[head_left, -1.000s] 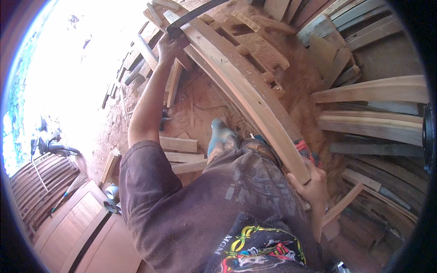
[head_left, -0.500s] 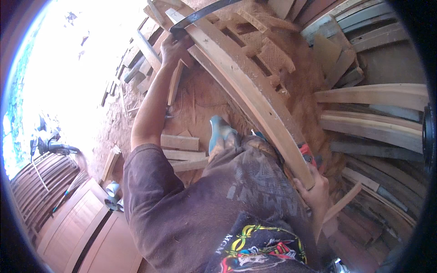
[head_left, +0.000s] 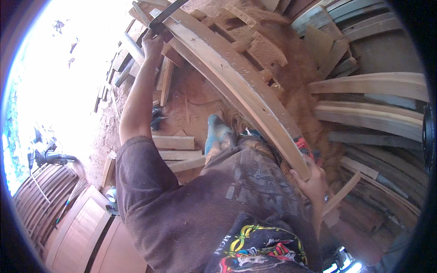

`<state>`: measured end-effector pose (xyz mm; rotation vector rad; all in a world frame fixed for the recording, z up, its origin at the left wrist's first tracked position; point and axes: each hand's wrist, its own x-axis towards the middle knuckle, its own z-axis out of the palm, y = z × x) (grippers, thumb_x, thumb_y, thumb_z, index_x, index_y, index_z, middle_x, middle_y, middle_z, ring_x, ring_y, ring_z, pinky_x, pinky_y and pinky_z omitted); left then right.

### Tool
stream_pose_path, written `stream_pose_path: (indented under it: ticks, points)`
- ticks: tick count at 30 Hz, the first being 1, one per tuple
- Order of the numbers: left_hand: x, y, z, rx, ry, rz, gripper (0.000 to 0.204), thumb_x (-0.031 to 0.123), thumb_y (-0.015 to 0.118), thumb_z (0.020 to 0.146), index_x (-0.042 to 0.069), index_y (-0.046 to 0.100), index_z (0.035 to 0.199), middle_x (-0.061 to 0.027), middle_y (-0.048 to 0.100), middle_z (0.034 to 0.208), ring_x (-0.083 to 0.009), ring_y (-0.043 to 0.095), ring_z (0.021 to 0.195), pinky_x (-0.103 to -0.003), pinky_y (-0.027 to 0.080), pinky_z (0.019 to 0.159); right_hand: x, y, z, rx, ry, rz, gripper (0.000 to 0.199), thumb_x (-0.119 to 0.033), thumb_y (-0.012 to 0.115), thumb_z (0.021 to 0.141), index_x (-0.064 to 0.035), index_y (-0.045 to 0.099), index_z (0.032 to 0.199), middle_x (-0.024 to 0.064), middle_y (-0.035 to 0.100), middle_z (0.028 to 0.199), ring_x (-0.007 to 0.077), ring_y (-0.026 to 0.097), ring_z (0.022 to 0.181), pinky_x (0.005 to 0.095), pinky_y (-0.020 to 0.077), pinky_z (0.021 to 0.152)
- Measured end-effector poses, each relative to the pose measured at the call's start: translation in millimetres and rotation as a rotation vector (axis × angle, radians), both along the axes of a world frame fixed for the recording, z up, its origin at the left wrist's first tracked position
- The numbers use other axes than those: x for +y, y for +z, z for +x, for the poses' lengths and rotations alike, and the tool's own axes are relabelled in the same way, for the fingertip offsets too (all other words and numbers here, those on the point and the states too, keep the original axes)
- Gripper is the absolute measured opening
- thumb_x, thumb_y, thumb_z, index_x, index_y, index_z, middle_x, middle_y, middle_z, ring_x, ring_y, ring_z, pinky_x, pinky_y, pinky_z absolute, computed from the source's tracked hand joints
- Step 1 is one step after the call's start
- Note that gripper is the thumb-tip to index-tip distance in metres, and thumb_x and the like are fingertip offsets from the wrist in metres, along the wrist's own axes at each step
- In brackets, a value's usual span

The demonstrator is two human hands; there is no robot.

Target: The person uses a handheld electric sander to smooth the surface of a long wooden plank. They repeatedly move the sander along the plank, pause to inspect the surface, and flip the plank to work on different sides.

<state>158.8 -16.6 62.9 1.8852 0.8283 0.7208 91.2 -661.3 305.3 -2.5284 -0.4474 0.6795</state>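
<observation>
A long pale wooden beam runs diagonally from the far upper left down to my right side. My right hand is wrapped round its near end, thumb on the left edge. At the beam's far end my left hand is closed at the end of a dark flat metal bar, which crosses the top of the beam. The fingers there are partly hidden, and I cannot tell the bar's exact kind. Beside my right hand, partly behind the beam, shows a red object.
Slotted, sawdust-covered timber lies just right of the beam. Stacked boards fill the right side. Short offcuts lie on the dusty ground near my foot. Panelled wooden doors stand lower left, near a parked motorbike.
The beam and both hands have shifted slightly left in view. Less of the dark metal bar shows at the upper edge. Both hands keep their holds.
</observation>
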Motion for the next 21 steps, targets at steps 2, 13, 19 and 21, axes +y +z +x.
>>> stream_pose_path:
  ticks: [2, 13, 19, 21]
  points:
    - [-35.5, 20.2, -10.1, -0.047, 0.018, -0.069, 0.035, 0.019, 0.08, 0.091, 0.007, 0.076, 0.124, -0.0057, 0.081, 0.104, -0.0116, 0.072, 0.093, -0.031, 0.055, 0.083, 2.7, -6.6, 12.6, -0.05, 0.087, 0.055, 0.056, -0.029, 0.09, 0.083, -0.0037, 0.07, 0.128, 0.024, 0.077, 0.105, 0.0385, 0.078, 0.101, 0.0444, 0.0612, 0.086]
    - [-371.9, 160.8, -144.9, -0.146, -0.199, -0.295, 0.027, 0.008, 0.079, 0.096, -0.002, 0.073, 0.121, -0.0067, 0.079, 0.101, -0.013, 0.072, 0.089, -0.029, 0.058, 0.078, 80.0, -34.7, 61.7, -0.296, 0.349, 0.467, 0.066, -0.046, 0.092, 0.081, -0.0014, 0.072, 0.124, 0.0228, 0.077, 0.091, 0.037, 0.079, 0.087, 0.0424, 0.0621, 0.072]
    - [-413.0, 185.6, -143.0, -0.052, -0.185, 0.019, 0.033, 0.012, 0.079, 0.094, 0.001, 0.073, 0.124, -0.0134, 0.081, 0.105, -0.0155, 0.075, 0.097, -0.034, 0.059, 0.086, 85.8, -38.7, 59.2, -0.331, 0.432, 0.548, 0.073, -0.057, 0.091, 0.076, -0.0004, 0.073, 0.118, 0.0168, 0.076, 0.08, 0.031, 0.078, 0.074, 0.0408, 0.0622, 0.069]
    - [-410.7, 182.6, -144.0, -0.079, -0.197, -0.041, 0.034, 0.012, 0.079, 0.094, 0.0, 0.073, 0.125, -0.0131, 0.081, 0.106, -0.0163, 0.075, 0.098, -0.034, 0.059, 0.086, 85.5, -37.7, 55.7, -0.415, 0.443, 0.562, 0.074, -0.058, 0.091, 0.075, -0.0002, 0.073, 0.117, 0.0158, 0.076, 0.08, 0.0301, 0.079, 0.076, 0.0412, 0.0625, 0.071]
